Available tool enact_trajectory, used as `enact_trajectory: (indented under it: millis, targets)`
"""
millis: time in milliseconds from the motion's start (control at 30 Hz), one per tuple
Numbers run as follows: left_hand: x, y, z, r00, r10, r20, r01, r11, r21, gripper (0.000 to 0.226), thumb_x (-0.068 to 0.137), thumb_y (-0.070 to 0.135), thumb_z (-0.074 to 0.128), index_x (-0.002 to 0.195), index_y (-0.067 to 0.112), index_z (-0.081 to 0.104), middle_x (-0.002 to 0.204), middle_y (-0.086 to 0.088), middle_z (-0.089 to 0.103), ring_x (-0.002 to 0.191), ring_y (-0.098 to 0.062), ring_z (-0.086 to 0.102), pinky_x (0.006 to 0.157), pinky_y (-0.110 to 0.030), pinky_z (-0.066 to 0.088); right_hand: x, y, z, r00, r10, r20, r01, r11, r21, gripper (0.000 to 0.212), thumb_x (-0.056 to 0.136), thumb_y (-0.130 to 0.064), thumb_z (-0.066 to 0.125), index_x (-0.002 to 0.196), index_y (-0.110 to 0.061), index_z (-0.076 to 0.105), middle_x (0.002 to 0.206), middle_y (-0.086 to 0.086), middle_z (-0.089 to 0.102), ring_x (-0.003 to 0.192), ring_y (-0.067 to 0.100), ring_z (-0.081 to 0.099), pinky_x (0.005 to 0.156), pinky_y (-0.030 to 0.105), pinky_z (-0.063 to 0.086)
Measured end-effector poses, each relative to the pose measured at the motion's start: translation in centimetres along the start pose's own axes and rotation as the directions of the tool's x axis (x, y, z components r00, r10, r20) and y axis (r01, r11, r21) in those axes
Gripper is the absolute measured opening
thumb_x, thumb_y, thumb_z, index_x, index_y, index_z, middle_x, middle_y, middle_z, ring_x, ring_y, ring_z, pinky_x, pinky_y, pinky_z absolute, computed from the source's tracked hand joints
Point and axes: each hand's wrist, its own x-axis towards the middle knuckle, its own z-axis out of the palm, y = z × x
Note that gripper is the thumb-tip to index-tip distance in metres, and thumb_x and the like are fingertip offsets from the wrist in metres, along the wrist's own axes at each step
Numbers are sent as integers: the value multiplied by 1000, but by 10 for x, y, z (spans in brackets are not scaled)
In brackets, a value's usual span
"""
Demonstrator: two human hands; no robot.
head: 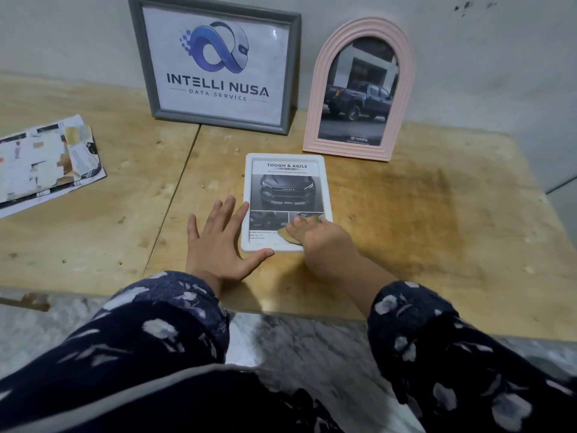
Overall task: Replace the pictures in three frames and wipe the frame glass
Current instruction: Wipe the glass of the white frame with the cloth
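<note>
White frame (286,182) lies flat, braced by flat, spread left hand (218,242). Cloth (288,235) is pressed on its glass under right hand (315,234); finger curl can't be told. Grey frame (218,62) and pink frame (359,89) are stood up, pictures fitted, judged finished.
</note>
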Motion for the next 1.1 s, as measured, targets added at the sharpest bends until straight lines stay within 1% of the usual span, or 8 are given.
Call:
enact_trajectory:
  millis: [67, 200, 300, 400, 533, 733, 967, 1100]
  targets:
    - [0, 1, -1, 1000, 9, -2, -9, 1000, -3, 106, 64, 92, 19, 153, 35, 13, 163, 5, 4, 150, -16, 2, 115, -58, -1, 6, 10, -26, 973, 78, 216, -108, 986, 131, 55, 90, -3, 37, 142, -22, 44, 145, 3, 46, 125, 23, 48, 99, 28, 39]
    - [1, 1, -1, 1000, 13, -9, -13, 1000, -15, 106, 64, 92, 20, 153, 34, 16, 162, 5, 6, 149, -17, 4, 115, -58, -1, 33, 41, -68, 948, 251, 194, -317, 748, 583, 54, 83, 8, 39, 121, -21, 65, 112, -4, 64, 60, 1, 54, 44, 10, 36]
    - [1, 0, 1, 999, 21, -27, -21, 999, -32, 104, 65, 91, 25, 152, 36, 18, 162, 4, 9, 149, -17, 7, 115, -57, -1, 59, 67, -77, 913, 409, -16, -329, 756, 566, 49, 85, 1, 46, 120, -27, 65, 125, 0, 63, 96, 14, 59, 73, 20, 45]
    - [2, -1, 3, 999, 13, -41, -15, 999, -46, 103, 65, 91, 30, 152, 37, 21, 162, 4, 12, 149, -17, 9, 115, -57, -1, 82, 82, -66, 897, 441, -22, -378, 792, 480, 43, 92, -8, 48, 133, -21, 55, 140, 7, 52, 127, 28, 48, 104, 32, 37]
    - [4, -2, 4, 999, 5, -39, -6, 999, -38, 103, 65, 90, 30, 152, 37, 21, 162, 5, 11, 149, -16, 8, 115, -56, -2, 87, 84, -32, 890, 448, 80, -436, 791, 430, 50, 93, -3, 37, 138, -20, 48, 139, 11, 51, 124, 31, 48, 103, 33, 38]
    - [3, -2, 3, 1000, -5, -26, 4, 1000, -25, 103, 64, 91, 29, 152, 37, 17, 162, 6, 8, 149, -14, 4, 116, -56, -2, 69, 77, -20, 914, 400, -71, -374, 896, 238, 63, 84, 3, 36, 141, -23, 43, 120, 8, 60, 111, 30, 53, 93, 40, 44]
    - [1, 1, 2, 1000, -3, -11, 3, 1000, -15, 104, 64, 92, 24, 152, 38, 14, 162, 6, 6, 149, -14, 2, 116, -56, -2, 28, 60, -1, 910, 413, -26, -392, 880, 269, 65, 85, 2, 41, 144, -23, 36, 137, 3, 48, 123, 27, 43, 98, 38, 39]
    - [1, 2, 0, 1000, -11, -11, 11, 1000, -3, 104, 63, 93, 21, 152, 39, 13, 162, 7, 6, 149, -14, 2, 116, -55, -1, 0, 46, 8, 909, 417, -31, -390, 872, 297, 63, 87, 1, 39, 146, -21, 32, 129, 4, 48, 115, 24, 41, 92, 32, 35]
